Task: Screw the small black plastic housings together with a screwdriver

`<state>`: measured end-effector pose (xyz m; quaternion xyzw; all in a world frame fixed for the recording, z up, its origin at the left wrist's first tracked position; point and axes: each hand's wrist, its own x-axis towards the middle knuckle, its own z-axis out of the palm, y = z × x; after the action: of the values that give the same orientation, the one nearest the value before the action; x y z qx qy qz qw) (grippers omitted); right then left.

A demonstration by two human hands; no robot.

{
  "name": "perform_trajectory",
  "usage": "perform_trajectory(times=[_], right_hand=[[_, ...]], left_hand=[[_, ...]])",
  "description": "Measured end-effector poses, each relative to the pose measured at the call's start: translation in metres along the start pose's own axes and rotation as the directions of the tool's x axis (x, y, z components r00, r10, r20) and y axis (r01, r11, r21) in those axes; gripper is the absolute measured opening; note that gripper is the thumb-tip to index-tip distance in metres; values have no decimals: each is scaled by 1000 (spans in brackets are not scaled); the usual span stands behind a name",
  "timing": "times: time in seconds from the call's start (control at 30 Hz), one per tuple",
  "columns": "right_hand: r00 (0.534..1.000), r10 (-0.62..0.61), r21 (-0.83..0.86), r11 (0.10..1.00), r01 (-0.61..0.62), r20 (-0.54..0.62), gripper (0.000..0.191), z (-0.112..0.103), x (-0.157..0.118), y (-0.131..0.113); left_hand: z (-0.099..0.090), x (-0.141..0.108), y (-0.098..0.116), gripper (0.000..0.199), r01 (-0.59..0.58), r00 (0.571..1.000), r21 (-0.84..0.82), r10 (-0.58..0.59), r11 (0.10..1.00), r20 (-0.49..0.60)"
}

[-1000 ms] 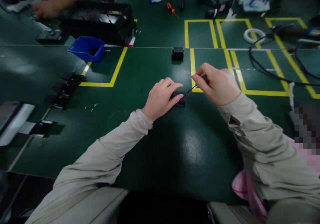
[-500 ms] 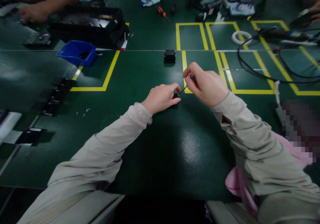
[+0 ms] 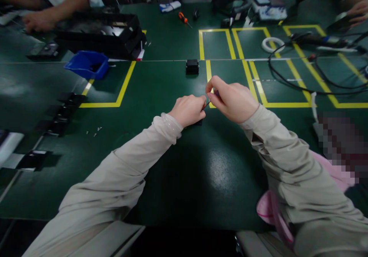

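Observation:
My right hand (image 3: 234,100) is closed in a pinch round a screwdriver, its handle mostly hidden in the fingers. The thin dark screwdriver shaft (image 3: 206,105) slants down and left to my left hand. Closed over a small black part (image 3: 199,123) on the table, my left hand (image 3: 188,110) has thumb and forefinger together beside the shaft's lower end. Most of that part, and the screwdriver's tip, are hidden under the fingers. Farther back stands a black block-shaped piece (image 3: 192,67), apart from both hands.
A blue bin (image 3: 86,65) and a long black case (image 3: 126,38) stand at the left. Several small screws (image 3: 97,130) lie left of my left arm; black parts (image 3: 61,115) line up beyond. An orange screwdriver (image 3: 183,18), white ring (image 3: 272,45) and cables (image 3: 290,77) lie farther off. Co-workers' arms show behind.
My left thumb and forefinger have closed together round the lower end of the shaft. My right hand keeps its pinch on the screwdriver. The whole view has shifted slightly.

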<state>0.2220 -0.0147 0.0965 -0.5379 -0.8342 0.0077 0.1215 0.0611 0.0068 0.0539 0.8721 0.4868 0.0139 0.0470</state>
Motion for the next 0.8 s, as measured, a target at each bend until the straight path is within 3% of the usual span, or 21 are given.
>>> perform_trajectory(times=[0.8], right_hand=[[1000, -14, 8, 1000, 14, -29, 23, 5, 2, 4]], left_hand=[[-7, 0, 13, 39, 12, 999, 94, -15, 996, 40]])
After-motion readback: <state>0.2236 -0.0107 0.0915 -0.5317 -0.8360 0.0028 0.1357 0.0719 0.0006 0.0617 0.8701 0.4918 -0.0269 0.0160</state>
